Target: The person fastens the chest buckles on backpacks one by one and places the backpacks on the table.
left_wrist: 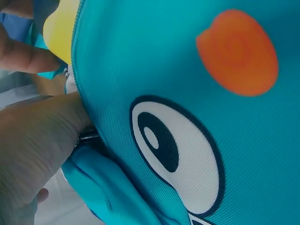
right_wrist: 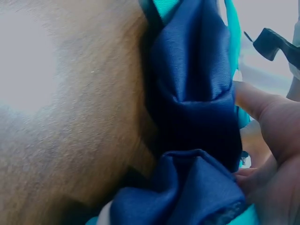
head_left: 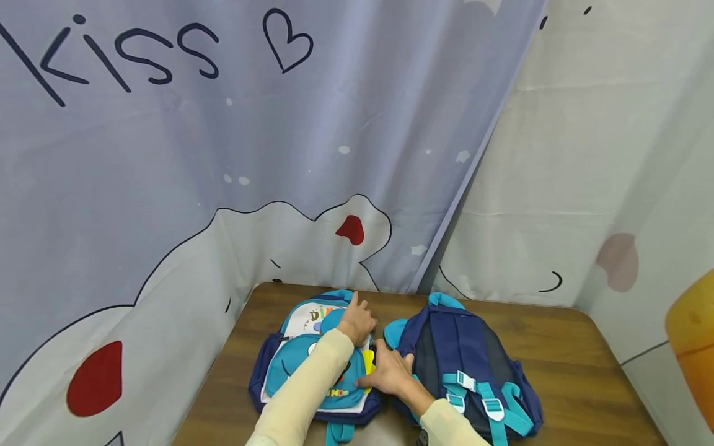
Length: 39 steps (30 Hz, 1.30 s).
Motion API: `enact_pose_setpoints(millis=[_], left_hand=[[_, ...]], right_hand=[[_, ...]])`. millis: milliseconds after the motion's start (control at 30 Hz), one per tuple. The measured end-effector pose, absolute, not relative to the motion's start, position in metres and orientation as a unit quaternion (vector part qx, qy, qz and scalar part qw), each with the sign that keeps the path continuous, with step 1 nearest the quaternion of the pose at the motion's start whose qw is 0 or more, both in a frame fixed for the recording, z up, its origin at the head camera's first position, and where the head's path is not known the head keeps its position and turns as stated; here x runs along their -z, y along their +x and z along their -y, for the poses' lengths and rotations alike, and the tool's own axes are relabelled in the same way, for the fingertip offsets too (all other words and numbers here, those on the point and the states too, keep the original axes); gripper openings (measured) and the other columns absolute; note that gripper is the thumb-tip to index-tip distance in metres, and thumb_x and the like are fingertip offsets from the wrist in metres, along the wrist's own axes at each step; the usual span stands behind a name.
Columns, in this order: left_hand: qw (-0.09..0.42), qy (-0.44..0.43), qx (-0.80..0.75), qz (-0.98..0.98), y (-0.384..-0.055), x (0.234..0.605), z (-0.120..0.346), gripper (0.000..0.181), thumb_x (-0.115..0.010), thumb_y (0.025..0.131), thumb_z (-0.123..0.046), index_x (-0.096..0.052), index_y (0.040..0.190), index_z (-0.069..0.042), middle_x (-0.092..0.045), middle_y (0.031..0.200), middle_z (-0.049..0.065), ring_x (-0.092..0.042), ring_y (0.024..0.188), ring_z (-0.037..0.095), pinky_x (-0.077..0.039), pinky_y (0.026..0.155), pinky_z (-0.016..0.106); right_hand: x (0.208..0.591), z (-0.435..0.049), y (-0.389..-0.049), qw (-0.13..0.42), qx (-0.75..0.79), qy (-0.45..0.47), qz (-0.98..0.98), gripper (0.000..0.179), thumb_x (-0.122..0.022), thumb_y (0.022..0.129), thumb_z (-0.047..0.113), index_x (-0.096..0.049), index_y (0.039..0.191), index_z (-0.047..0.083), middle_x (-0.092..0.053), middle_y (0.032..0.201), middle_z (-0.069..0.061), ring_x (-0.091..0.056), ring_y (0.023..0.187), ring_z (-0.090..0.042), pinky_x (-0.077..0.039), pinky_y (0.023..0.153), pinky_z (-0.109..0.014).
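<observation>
A turquoise, white and navy cartoon backpack [head_left: 298, 365] lies front side up on the table. My left hand [head_left: 359, 320] reaches across it and grips its upper right edge; in the left wrist view the thumb [left_wrist: 70, 117] goes in beside the turquoise front pocket [left_wrist: 248, 140], its tip hidden near a dark zipper. Lower down, my right hand [head_left: 390, 371] holds the same backpack's right side, thumb on the front near the yellow trim. Its other fingers lie toward a second navy backpack [head_left: 463, 347], which rests back side up. The right wrist view shows navy side fabric [right_wrist: 197, 70] against that hand.
The brown wooden table [head_left: 580, 365] carries both backpacks, close together. Turquoise straps and white buckles [head_left: 493, 407] lie over the second backpack. A strap [head_left: 338, 432] hangs below the first one. Printed curtains [head_left: 312, 155] stand behind the table, and an orange shape [head_left: 694, 334] is at the right.
</observation>
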<state>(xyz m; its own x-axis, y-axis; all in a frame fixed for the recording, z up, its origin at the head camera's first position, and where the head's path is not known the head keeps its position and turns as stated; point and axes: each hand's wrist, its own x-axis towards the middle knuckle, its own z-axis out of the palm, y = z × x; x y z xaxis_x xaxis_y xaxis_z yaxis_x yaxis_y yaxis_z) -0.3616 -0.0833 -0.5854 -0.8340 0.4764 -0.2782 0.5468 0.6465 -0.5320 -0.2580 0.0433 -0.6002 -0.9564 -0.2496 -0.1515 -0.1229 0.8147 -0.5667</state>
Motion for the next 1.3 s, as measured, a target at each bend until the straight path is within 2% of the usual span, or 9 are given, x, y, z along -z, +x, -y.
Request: enact_pose_setpoints(millis=[200,433,567,733,867,1067,1300], left_hand=[[0.049,0.287,0.329,-0.898,-0.358,0.587,0.081,0.044,-0.067,0.101,-0.051,-0.061,0.144,-0.050,-0.068,0.139,-0.016,-0.049,0.141,0.019,-0.023,0.128,0.057],[0.033,0.297,0.335,-0.894,-0.356,0.583,0.079,0.049,-0.075,0.093,-0.056,-0.064,0.140,-0.047,-0.070,0.133,-0.020,-0.050,0.137,0.016,-0.026,0.128,0.054],[0.037,0.299,0.340,-0.891,-0.356,0.587,0.082,0.055,-0.074,0.092,-0.059,-0.061,0.144,-0.047,-0.069,0.135,-0.020,-0.048,0.138,0.016,-0.026,0.128,0.053],[0.024,0.299,0.337,-0.893,-0.358,0.589,0.089,0.049,-0.070,0.094,-0.062,-0.062,0.141,-0.052,-0.065,0.139,-0.016,-0.045,0.137,0.017,-0.027,0.127,0.054],[0.009,0.292,0.293,-0.910,-0.356,0.589,0.095,0.046,-0.074,0.094,-0.059,-0.065,0.139,-0.052,-0.064,0.140,-0.010,-0.047,0.137,0.020,-0.034,0.123,0.057],[0.012,0.276,0.163,-0.947,-0.352,0.598,0.105,0.048,-0.080,0.094,-0.046,-0.068,0.140,-0.040,-0.062,0.138,-0.001,-0.052,0.132,0.024,-0.044,0.113,0.062],[0.001,0.267,0.066,-0.961,-0.354,0.598,0.114,0.047,-0.086,0.089,-0.039,-0.073,0.133,-0.032,-0.064,0.134,0.003,-0.052,0.131,0.027,-0.041,0.114,0.069]], right_hand=[[0.603,-0.042,-0.255,0.093,0.313,-0.088,-0.941,0.099,-0.099,0.066,0.049,-0.054,0.143,0.007,-0.075,0.102,-0.004,-0.068,0.094,-0.028,-0.032,0.086,-0.061],[0.602,-0.035,-0.252,0.075,0.322,-0.073,-0.941,0.096,-0.102,0.065,0.041,-0.055,0.142,0.008,-0.075,0.097,-0.002,-0.069,0.091,-0.027,-0.031,0.090,-0.064],[0.604,-0.031,-0.249,0.070,0.313,-0.067,-0.945,0.095,-0.102,0.064,0.041,-0.056,0.141,0.009,-0.076,0.096,-0.001,-0.069,0.091,-0.027,-0.031,0.092,-0.067],[0.603,-0.030,-0.246,0.052,0.298,-0.067,-0.951,0.092,-0.103,0.064,0.041,-0.057,0.137,0.009,-0.075,0.094,-0.003,-0.069,0.090,-0.029,-0.031,0.090,-0.067],[0.601,-0.030,-0.246,0.038,0.286,-0.074,-0.955,0.092,-0.102,0.065,0.043,-0.058,0.136,0.008,-0.077,0.100,-0.008,-0.069,0.096,-0.034,-0.031,0.089,-0.067],[0.601,-0.030,-0.243,0.032,0.276,-0.080,-0.957,0.094,-0.101,0.065,0.046,-0.057,0.138,0.005,-0.079,0.103,-0.011,-0.071,0.095,-0.035,-0.032,0.093,-0.071],[0.596,-0.034,-0.240,0.015,0.265,-0.083,-0.960,0.096,-0.098,0.067,0.052,-0.057,0.141,0.006,-0.079,0.109,-0.012,-0.070,0.094,-0.036,-0.031,0.086,-0.063]])
